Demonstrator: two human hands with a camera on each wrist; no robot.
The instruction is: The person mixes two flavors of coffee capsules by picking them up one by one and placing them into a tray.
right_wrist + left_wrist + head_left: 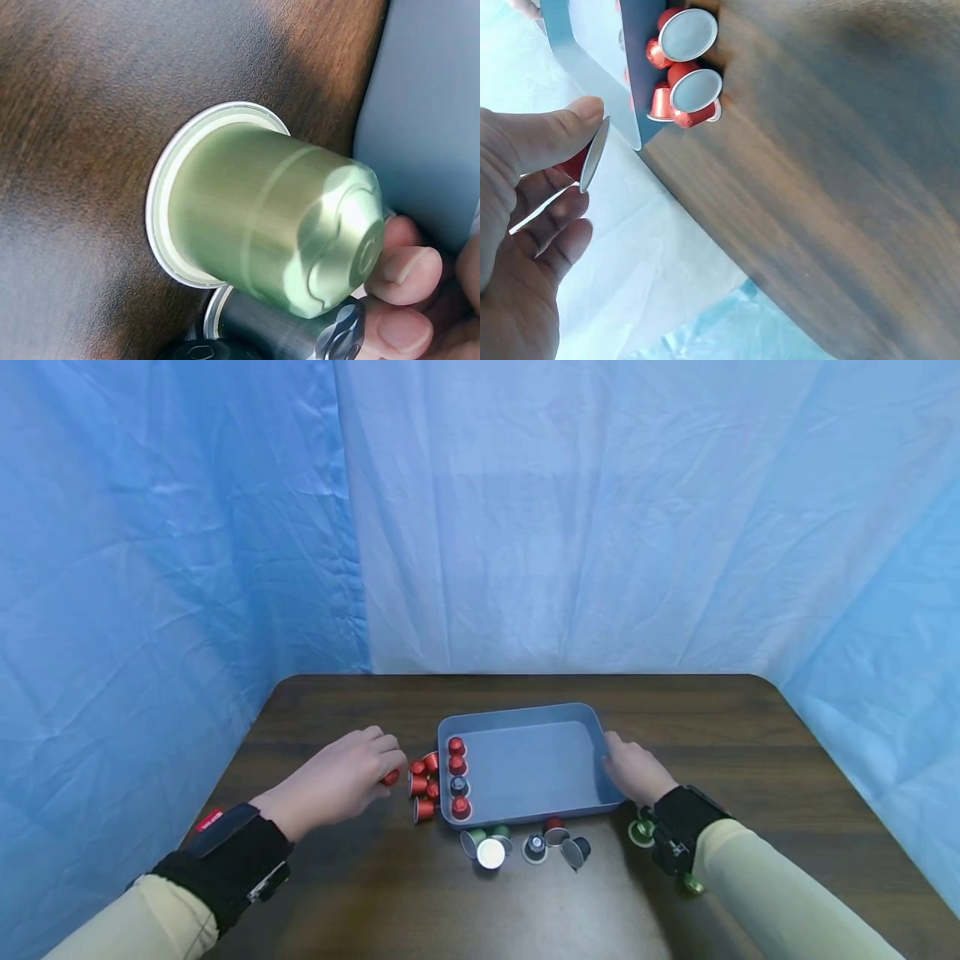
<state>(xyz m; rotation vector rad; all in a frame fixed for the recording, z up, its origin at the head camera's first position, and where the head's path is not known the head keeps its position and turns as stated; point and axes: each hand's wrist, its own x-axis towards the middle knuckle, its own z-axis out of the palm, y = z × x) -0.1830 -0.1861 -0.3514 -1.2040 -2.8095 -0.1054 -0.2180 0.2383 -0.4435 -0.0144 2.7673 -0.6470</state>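
My left hand [358, 772] pinches a red coffee capsule [583, 161] between thumb and fingers, above the table left of the tray. The blue-grey tray [536, 768] holds a column of capsules along its left side: red ones [457, 765] and a dark blue one [459, 786]. At the tray's right wall, my right hand [636, 771] grips the edge with curled fingers. In the right wrist view, a green capsule [262, 210] stands close by, and a dark capsule [285, 322] lies beside the fingertips [405, 330].
Several red capsules [417, 785] cluster against the tray's left wall. In front of the tray lie green capsules [474, 837], a white-lidded one [491, 854], dark ones [536, 846] and a dark red one [555, 828]. Blue sheets [585, 518] hang around the dark wooden table [360, 893].
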